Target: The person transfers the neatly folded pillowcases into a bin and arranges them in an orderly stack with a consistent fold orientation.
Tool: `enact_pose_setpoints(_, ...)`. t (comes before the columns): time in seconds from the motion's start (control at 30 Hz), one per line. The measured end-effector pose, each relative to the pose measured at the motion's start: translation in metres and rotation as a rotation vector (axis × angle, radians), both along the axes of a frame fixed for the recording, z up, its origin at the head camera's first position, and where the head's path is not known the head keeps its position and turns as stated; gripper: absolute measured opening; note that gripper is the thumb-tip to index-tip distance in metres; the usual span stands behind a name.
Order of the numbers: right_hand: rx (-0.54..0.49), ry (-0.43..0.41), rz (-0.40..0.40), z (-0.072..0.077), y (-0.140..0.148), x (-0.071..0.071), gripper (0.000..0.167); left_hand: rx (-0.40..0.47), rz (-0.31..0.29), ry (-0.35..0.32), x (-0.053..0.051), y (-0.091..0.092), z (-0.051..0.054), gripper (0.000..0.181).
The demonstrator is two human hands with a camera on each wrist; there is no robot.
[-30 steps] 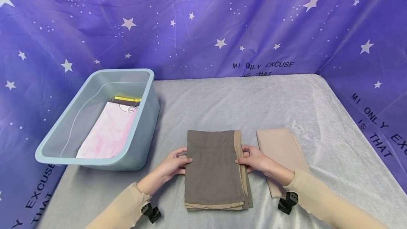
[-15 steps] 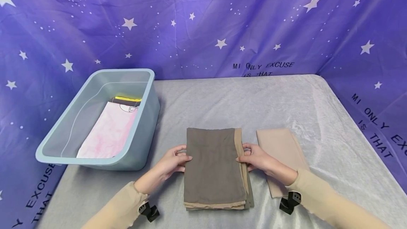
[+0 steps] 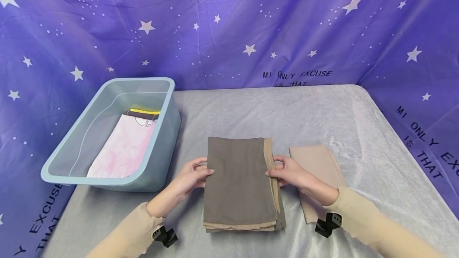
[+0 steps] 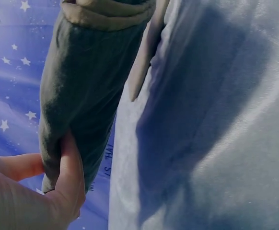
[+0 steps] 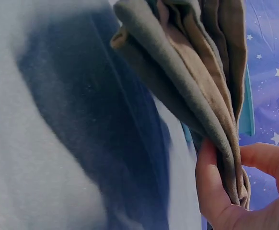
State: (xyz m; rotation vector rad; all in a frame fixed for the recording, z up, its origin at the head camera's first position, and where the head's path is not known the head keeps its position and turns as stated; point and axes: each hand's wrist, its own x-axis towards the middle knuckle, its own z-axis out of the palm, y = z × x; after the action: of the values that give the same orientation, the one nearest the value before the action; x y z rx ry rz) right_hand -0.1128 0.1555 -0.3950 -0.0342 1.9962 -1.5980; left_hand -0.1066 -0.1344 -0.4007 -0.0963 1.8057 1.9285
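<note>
A folded grey-brown cloth (image 3: 238, 182) with tan edges is held level between my two hands in the head view. My left hand (image 3: 191, 175) pinches its left side, thumb on top and fingers beneath. On the opposite side my right hand (image 3: 291, 173) grips the stacked layers the same way. The right wrist view shows several folds of the cloth (image 5: 197, 62) between thumb and fingers. Below the cloth a dark shadow falls on the table, and the cloth is raised off it. Its underside is partly hidden.
A blue-grey plastic tub (image 3: 170, 130) stands on the left, holding a folded pink-and-white cloth (image 3: 122, 146) and a dark one with a yellow edge (image 3: 145, 111). A folded beige cloth (image 3: 315, 162) lies at right, partly under my right forearm. A grey cover spreads over the table (image 3: 251, 114).
Both hands have raised the folded grey-brown cloth and shifted it slightly away from me and to the left. The tub and the beige cloth have stayed put.
</note>
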Motion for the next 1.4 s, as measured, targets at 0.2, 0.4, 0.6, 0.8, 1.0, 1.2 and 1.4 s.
enact_pose_setpoints(0.2, -0.006, 0.006, -0.014, 0.008, -0.001, -0.001, 0.054, 0.008, 0.026, 0.013, -0.001, 0.000, 0.008, 0.039)
enact_pose_setpoints(0.4, -0.005, 0.021, -0.016, 0.016, -0.002, -0.003, 0.055, -0.006, 0.075, 0.020, -0.001, 0.000, 0.016, 0.040)
enact_pose_setpoints(0.6, -0.008, 0.006, -0.035, 0.023, -0.003, -0.005, 0.061, -0.017, 0.104, 0.032, -0.001, -0.001, 0.027, 0.039)
enact_pose_setpoints(0.8, -0.008, 0.008, -0.039, 0.029, -0.004, -0.006, 0.061, -0.031, 0.132, 0.045, -0.001, -0.003, 0.035, 0.040)
enact_pose_setpoints(1.0, 0.008, 0.004, -0.052, 0.033, -0.007, -0.009, 0.068, -0.036, 0.157, 0.051, -0.002, -0.007, 0.044, 0.045)
enact_pose_setpoints(1.2, 0.022, 0.013, -0.061, 0.037, -0.011, -0.011, 0.069, -0.034, 0.162, 0.056, -0.001, -0.011, 0.054, 0.047)
enact_pose_setpoints(1.4, 0.018, 0.030, -0.049, 0.044, -0.015, -0.015, 0.067, -0.065, 0.177, 0.080, -0.002, -0.015, 0.064, 0.042)
